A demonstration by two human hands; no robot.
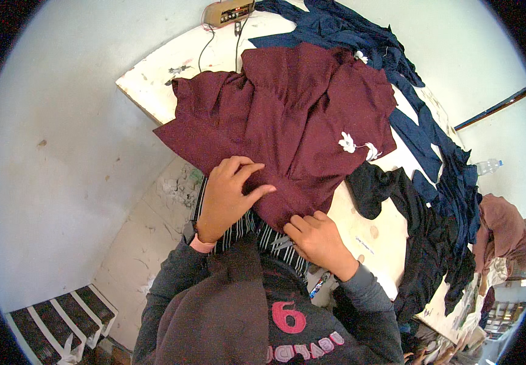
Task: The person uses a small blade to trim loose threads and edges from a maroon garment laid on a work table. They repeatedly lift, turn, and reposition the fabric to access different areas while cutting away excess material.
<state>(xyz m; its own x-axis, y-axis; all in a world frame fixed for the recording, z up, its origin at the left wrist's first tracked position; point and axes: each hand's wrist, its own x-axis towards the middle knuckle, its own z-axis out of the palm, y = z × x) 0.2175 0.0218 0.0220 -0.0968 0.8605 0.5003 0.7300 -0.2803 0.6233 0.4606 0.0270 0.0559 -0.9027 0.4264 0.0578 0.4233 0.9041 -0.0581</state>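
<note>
The right hand [322,241] pinches the near edge of the maroon cloth [269,137], which sprawls off the white table [150,73], while the left hand [226,194], thumb and fingers apart, lies over it; should the fabric slip, the grey blades [282,244] by the right hand could nick it.

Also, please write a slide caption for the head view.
Left hand and right hand at the near edge of maroon fabric, with navy cloth and black cloth on the pale table.
</note>
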